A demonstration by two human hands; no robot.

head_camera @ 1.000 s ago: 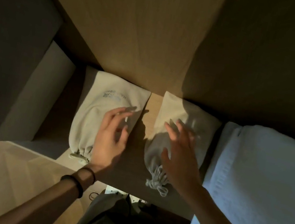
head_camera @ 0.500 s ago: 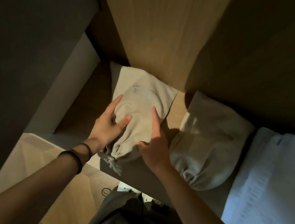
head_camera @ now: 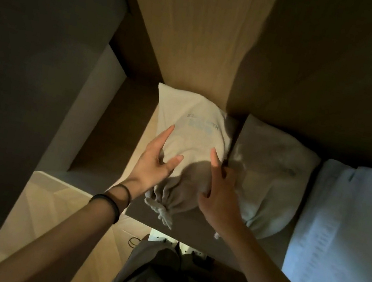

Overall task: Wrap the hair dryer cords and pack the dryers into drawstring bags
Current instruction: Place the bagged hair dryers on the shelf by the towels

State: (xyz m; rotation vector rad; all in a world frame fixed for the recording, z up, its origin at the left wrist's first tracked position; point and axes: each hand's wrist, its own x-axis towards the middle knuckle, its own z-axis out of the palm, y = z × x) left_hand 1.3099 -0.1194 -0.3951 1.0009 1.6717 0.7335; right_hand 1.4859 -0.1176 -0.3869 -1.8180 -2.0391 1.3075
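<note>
Printed bag (head_camera: 193,137) on shelf (head_camera: 145,131), bulging, neck drawn tight; contents hidden. Plain bag (head_camera: 272,181) at its right, likewise full and cinched. My left grip (head_camera: 153,167) clasps printed bag's left flank, thumb on top; my right grip (head_camera: 217,196) curls round its right flank. Half second ago bare wood showed between bags; now they touch. Printed bag's long axis runs away from me: tied neck toward me at shelf's front edge, bottom against back panel (head_camera: 197,43).
</note>
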